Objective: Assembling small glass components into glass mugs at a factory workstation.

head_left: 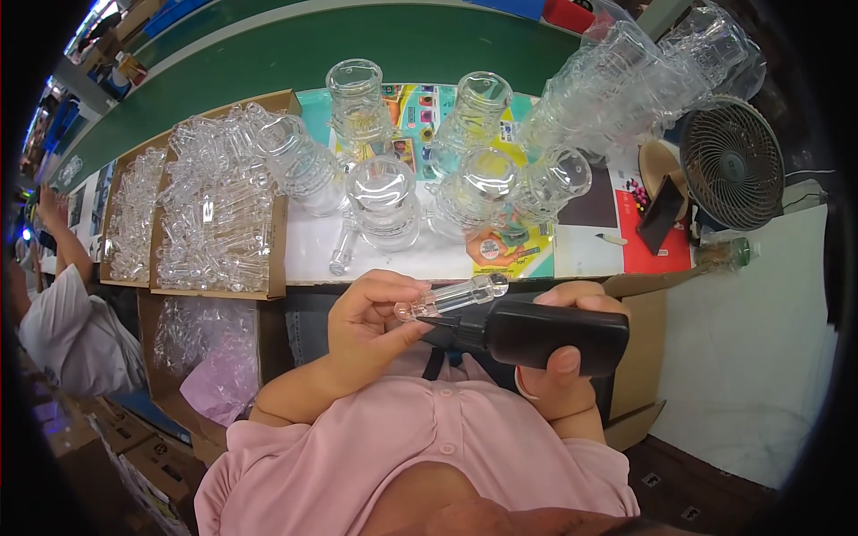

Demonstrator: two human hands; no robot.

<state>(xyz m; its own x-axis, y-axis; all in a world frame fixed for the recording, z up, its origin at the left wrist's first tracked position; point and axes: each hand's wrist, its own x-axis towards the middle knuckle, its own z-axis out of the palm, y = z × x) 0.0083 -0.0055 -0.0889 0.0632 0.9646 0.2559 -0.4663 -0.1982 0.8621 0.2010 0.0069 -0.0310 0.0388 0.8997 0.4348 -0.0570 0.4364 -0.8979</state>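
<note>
Between the thumb and fingers of my left hand (371, 326) is a clear tube-shaped piece (460, 293), slanted up to the right. My right hand (572, 380) is wrapped round a black squeeze bottle (559, 335) lying nearly level. Its thin dark nozzle (438, 321) points left and meets or almost meets the tube's left end, by my left thumb. Just beyond my hands, several clear jar-like vessels stand on the table, among them a near one (384, 201) and another (483, 188). A loose clear tube (343, 248) lies beside them.
On the left, cardboard boxes (279, 250) hold many clear tubes. Bagged clear vessels (617, 80) are piled at the back right, near a black fan (731, 165). A dark pouch (661, 214) and a white marker-like stick (611, 238) lie on the right. Another person (76, 322) sits far left.
</note>
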